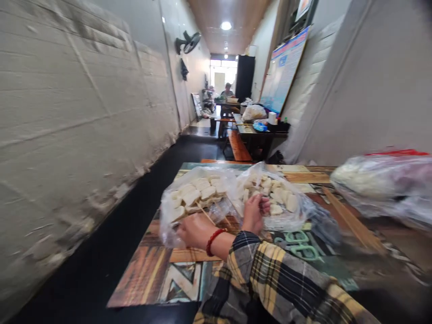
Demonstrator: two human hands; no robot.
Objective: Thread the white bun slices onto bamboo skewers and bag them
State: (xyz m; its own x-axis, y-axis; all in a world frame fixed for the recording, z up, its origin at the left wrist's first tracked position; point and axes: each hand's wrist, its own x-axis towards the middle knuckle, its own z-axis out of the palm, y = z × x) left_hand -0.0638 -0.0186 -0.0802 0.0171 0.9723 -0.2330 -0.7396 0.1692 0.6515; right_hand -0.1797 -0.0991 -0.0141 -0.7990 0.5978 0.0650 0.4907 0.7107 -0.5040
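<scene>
My arms cross in front of me. My right hand (pixel 198 229), with a red bracelet on its wrist, reaches left to the near edge of a clear plastic bag (pixel 167 225). Its fingers bend down and look closed; their tips are blurred, so what they grip is unclear. White food pieces (pixel 191 197) lie in rows on this bag, with thin wooden sticks (pixel 204 212) jutting towards me. My left hand (pixel 254 213) is over the near edge of a second plastic bag (pixel 300 220) holding loose white pieces (pixel 278 195). Its fingers curl together; anything inside them is hidden.
The patterned table (pixel 148 274) ends at my left above a dark floor (pixel 111 243). Full plastic bags (pixel 381 180) and a bundle of sticks (pixel 354 220) lie on the right. Beyond are an orange bench (pixel 238 145), another table (pixel 248 129) and a seated person (pixel 228 91).
</scene>
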